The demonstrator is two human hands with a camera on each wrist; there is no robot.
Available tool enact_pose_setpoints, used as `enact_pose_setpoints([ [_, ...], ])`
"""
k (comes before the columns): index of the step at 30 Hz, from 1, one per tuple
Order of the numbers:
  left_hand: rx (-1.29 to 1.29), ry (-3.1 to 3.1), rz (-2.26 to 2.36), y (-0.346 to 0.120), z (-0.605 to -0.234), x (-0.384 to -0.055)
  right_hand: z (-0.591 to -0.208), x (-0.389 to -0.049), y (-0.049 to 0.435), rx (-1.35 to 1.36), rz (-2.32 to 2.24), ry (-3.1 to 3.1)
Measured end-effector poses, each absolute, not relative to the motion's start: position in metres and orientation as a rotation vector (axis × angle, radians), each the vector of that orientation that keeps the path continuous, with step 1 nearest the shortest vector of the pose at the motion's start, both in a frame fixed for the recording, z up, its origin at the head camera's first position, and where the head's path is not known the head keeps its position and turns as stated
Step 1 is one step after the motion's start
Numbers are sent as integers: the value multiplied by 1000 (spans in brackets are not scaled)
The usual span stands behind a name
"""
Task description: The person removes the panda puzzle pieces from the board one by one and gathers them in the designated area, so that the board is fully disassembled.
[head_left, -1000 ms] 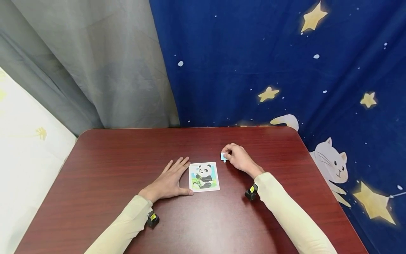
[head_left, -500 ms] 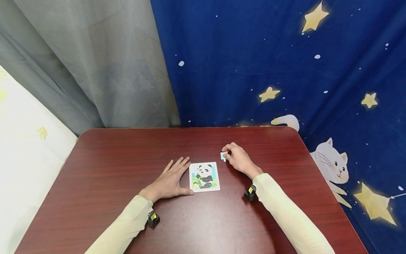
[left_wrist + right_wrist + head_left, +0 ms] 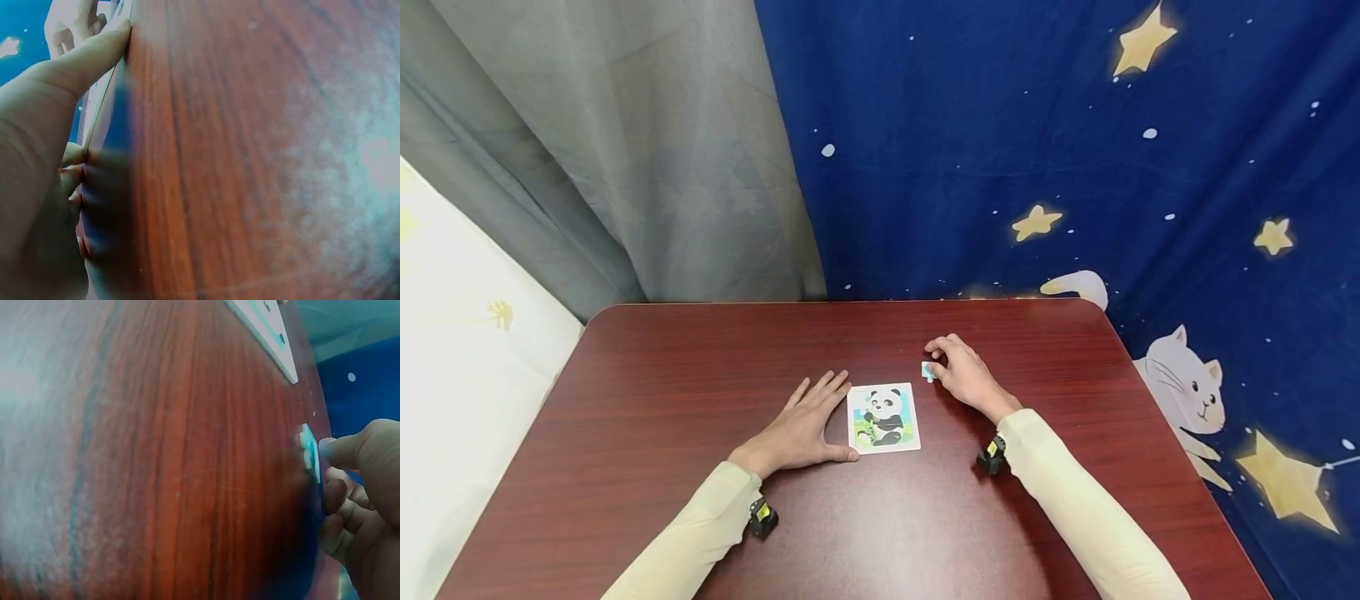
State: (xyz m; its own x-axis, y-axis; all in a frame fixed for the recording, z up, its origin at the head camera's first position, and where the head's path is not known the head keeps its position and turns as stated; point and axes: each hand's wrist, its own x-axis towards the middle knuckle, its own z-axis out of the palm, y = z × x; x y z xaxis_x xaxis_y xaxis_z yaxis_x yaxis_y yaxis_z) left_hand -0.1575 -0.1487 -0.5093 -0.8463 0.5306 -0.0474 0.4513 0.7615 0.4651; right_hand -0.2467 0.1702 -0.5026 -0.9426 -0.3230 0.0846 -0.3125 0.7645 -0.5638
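Note:
A square panda jigsaw puzzle (image 3: 903,406) with a white border lies on the table. To its left, my left hand (image 3: 793,429) rests palm down with fingers spread. Its fingertips are at the puzzle's upper left corner and its thumb at the lower left corner. Beyond the puzzle's upper right corner is a small light-blue puzzle piece (image 3: 926,369), low at the tabletop. My right hand (image 3: 966,375) reaches over it, thumb tip on its face and index finger raised past its far edge. The right wrist view shows the thumb (image 3: 340,450) against the piece, other fingers bent below.
The reddish-brown wooden table (image 3: 685,358) has rounded far corners. A grey curtain (image 3: 700,167) and a dark blue star-patterned curtain (image 3: 925,167) hang behind its far edge. Both wrists wear black cameras, the left camera (image 3: 763,518) resting near the tabletop.
My right index finger has lifted slightly away from the puzzle piece, while the thumb stays on it. The left hand and the panda puzzle have stayed in place.

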Motion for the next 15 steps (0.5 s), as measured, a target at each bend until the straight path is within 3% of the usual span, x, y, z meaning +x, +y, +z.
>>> enact_pose_setpoints([
  [15, 775, 2777, 676, -149, -509, -157, -484, -231, 145, -607, -958, 2872],
])
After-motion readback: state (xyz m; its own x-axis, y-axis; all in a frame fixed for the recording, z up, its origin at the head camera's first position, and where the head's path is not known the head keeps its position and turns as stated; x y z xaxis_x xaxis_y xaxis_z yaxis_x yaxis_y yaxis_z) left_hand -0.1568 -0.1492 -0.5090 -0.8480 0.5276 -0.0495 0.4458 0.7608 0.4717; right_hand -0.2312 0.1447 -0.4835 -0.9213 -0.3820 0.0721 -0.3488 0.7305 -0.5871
